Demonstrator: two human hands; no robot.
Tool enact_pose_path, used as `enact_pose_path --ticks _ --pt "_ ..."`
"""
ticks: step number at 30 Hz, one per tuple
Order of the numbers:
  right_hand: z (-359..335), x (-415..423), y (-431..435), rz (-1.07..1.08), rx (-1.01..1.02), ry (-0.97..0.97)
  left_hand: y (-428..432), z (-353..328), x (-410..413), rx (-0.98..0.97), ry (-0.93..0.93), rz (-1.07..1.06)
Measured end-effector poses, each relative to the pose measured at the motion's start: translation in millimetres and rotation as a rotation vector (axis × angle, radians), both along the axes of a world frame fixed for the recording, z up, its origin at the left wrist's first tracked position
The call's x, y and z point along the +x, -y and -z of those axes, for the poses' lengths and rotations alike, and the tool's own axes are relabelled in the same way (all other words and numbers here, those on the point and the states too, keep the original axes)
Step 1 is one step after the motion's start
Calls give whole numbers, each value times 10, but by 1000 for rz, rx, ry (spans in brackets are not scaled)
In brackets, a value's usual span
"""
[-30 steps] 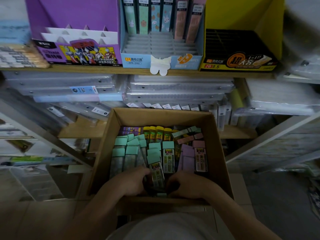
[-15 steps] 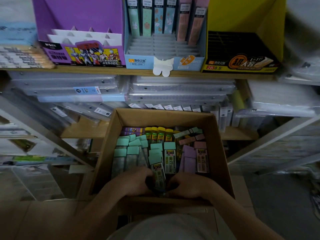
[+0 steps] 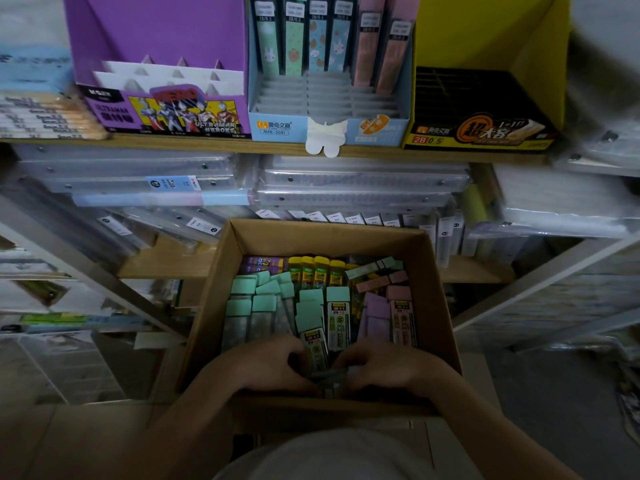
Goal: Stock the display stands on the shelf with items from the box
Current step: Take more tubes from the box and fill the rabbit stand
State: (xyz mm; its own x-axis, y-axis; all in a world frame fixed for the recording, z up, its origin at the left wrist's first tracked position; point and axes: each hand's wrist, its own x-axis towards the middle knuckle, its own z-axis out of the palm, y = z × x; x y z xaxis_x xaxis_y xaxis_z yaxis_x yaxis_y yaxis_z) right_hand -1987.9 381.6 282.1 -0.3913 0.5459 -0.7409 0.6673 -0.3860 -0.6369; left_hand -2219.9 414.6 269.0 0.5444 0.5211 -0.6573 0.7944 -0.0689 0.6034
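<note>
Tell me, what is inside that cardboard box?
Small cases with mint, pink, lilac and yellow caps fill the cardboard box; the left hand and right hand grip some at its near edge. Layers beneath are hidden.

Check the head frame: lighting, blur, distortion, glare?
Head view: dim, underexposed at the left hand and right hand, so their grip in the box is unreadable; the blue stand on the shelf is brighter, label legible; blur smears the far left and right edges; wide-angle fans the rack posts outward; no hard glare.
</note>
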Motion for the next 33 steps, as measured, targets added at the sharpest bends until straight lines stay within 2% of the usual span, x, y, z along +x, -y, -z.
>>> enact_pose_path --ticks 4,8,11,14,15,16,18,20,24,33 --pt "-27 79 -37 152 -58 -111 -52 -7 -32 -42 54 -18" --pt "-20 74 -71 223 -74 -216 -45 -23 5 -183 180 -72" --pt "41 53 -80 312 -55 -280 -54 -35 -2 -137 218 -76" --pt "104 101 -66 553 -85 -385 -81 -41 -108 -74 240 -184" --pt "106 124 -58 578 -42 -345 -83 -40 -152 -72 255 -234" --pt "105 142 -51 522 49 -239 -83 -39 -193 -81 277 -287" --pt "124 167 -25 238 291 34 -71 -33 -247 -118 341 -392" --pt "149 140 26 8 398 159 -57 -36 -264 -170 392 -504" --pt "241 12 110 -146 492 236 -31 -77 -260 -164 391 -587" --pt "279 -52 67 -237 435 278 23 -117 -267 -85 330 -580"
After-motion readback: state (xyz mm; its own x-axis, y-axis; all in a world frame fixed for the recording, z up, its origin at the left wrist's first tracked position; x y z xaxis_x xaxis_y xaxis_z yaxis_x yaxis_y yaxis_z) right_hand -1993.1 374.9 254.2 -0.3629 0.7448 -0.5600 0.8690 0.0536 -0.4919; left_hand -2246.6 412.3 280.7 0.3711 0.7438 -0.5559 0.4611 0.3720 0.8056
